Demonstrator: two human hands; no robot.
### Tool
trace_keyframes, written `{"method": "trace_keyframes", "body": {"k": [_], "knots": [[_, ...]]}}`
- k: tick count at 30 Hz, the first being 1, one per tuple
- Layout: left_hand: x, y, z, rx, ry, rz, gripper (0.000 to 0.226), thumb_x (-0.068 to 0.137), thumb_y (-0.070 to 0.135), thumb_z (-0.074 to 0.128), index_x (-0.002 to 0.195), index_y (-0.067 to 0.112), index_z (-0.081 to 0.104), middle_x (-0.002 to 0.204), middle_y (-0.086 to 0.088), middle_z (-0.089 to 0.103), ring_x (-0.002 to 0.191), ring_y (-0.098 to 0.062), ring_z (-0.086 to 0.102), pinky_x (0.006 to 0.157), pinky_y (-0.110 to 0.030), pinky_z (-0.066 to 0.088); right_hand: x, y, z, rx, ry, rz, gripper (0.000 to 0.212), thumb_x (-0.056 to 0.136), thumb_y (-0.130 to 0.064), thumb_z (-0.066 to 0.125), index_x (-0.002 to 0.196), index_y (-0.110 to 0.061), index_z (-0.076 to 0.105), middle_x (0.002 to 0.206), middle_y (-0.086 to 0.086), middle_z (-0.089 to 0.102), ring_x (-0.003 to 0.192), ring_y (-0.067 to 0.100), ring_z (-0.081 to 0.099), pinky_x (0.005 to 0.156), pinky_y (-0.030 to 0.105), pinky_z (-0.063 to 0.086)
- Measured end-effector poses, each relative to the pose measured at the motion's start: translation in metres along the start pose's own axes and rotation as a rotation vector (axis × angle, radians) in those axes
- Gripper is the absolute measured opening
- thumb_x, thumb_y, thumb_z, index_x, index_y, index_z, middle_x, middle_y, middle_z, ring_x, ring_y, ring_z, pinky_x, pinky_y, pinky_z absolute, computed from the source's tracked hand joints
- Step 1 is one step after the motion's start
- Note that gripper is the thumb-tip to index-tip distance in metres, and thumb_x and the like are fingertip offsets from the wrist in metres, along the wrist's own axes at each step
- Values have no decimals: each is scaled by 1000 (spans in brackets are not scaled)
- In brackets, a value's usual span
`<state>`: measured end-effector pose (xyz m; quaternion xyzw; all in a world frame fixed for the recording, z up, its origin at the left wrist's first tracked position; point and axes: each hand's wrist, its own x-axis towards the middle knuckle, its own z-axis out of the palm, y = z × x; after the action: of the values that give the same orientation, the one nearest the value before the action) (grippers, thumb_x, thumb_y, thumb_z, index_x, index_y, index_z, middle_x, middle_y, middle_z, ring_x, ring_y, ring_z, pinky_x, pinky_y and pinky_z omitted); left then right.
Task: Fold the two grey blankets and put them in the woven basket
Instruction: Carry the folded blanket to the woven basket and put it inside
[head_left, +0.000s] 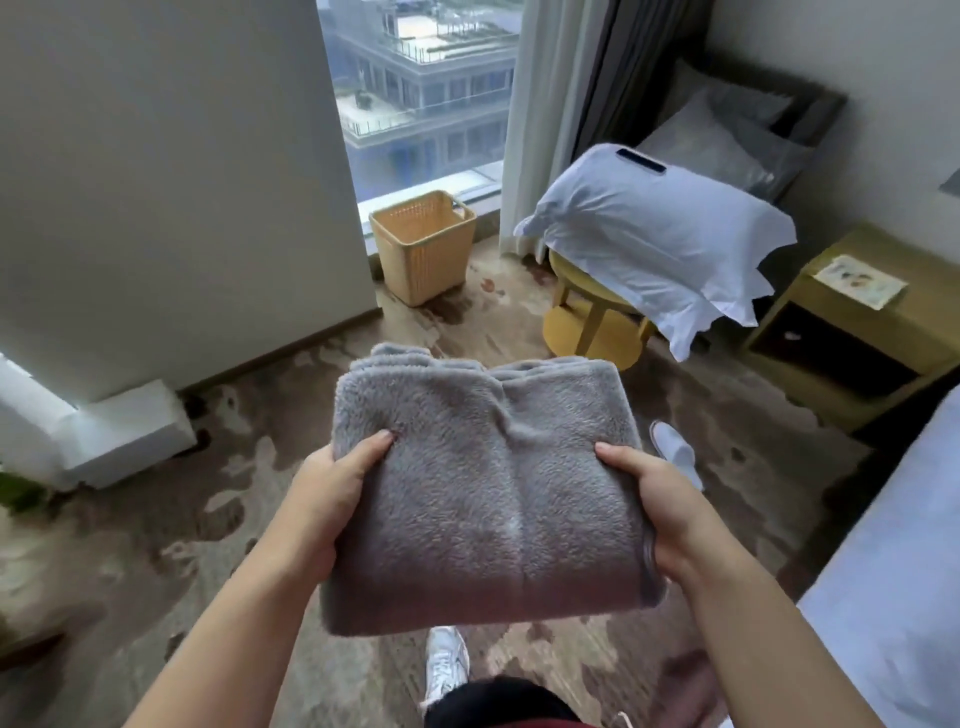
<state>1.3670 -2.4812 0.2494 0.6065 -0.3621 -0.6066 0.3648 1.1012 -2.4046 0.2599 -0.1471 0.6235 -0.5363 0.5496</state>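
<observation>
Held out in front, one folded grey fleece blanket (488, 483), clamped at both sides: left hand (332, 493) at 9 o'clock, right hand (660, 509) at 3, thumbs on top, fingers hidden beneath, hands apart by the bundle's width. Roughly square, stacked fold edges at 12. Ahead at about 11 o'clock, well apart, on the patterned carpet (156, 545) by the window (415, 104): one tan woven basket (423, 249), mouth up (left hand marginally nearer). Counted: one blanket, one basket; second blanket not in view.

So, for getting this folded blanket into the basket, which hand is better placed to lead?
Left, marginally. Both the left hand and right hand grip the folded grey blanket at its sides, but the woven basket stands ahead, left of centre, on that hand's side. Probably a two-handed carry anyway.
</observation>
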Motion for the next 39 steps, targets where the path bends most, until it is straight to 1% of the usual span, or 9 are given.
{"method": "trace_keyframes", "body": {"k": [2,5,10,13,19,27,33,35,39], "knots": [[43,34,5,-4,6,6,23,84,32,67,92,11,71,81,-2,76,71,-15,72,64,-29,51,46,-31,26,31,20,5,71,74,-12,75,135,-19,40,102,18,67,69,27,73,52,39,57],[101,76,6,-27,47,-7,22,85,30,67,95,10,70,83,-5,76,73,-17,72,65,-29,51,109,-66,63,32,-10,76,73,62,-23,82,126,-3,55,132,18,55,91,36,71,75,48,58],[212,121,21,-19,41,-66,22,83,30,68,93,11,72,83,-6,76,69,-16,72,61,-28,50,212,-106,103,-11,-78,150,38,81,-20,68,111,3,66,100,24,71,89,36,71,76,40,57],[296,140,45,14,-7,-106,23,81,31,70,92,11,73,82,-5,76,68,-15,72,61,-27,49,282,-123,118,-9,-10,183,35,83,-20,65,110,3,67,100,25,71,93,39,69,85,46,55],[475,201,117,52,-129,-213,23,80,33,70,91,13,73,76,-3,76,62,-14,71,55,-24,46,424,-197,149,0,114,206,31,87,-18,63,109,2,66,99,25,71,87,39,71,75,43,57],[663,318,240,167,-246,-207,32,68,42,75,86,16,75,77,-1,76,70,-20,73,62,-29,47,581,-314,151,89,259,140,27,83,-20,66,102,-1,70,97,22,73,85,37,71,80,48,56],[786,360,322,275,-116,-92,19,82,32,67,77,14,70,72,2,72,74,-16,65,61,-27,46,732,-378,144,23,315,132,21,85,-16,64,93,2,71,83,20,73,72,33,71,78,49,56],[823,381,340,276,-54,-87,18,84,30,66,78,15,70,72,3,70,75,-17,64,61,-26,46,785,-407,150,-23,284,134,17,85,-16,63,91,-1,71,79,19,73,68,31,71,72,46,57],[886,428,359,255,40,-66,22,86,32,63,75,14,69,55,9,67,60,-9,62,49,-22,41,873,-469,174,-64,159,165,18,85,-19,64,91,-3,71,80,18,74,66,30,71,64,37,56]]}}
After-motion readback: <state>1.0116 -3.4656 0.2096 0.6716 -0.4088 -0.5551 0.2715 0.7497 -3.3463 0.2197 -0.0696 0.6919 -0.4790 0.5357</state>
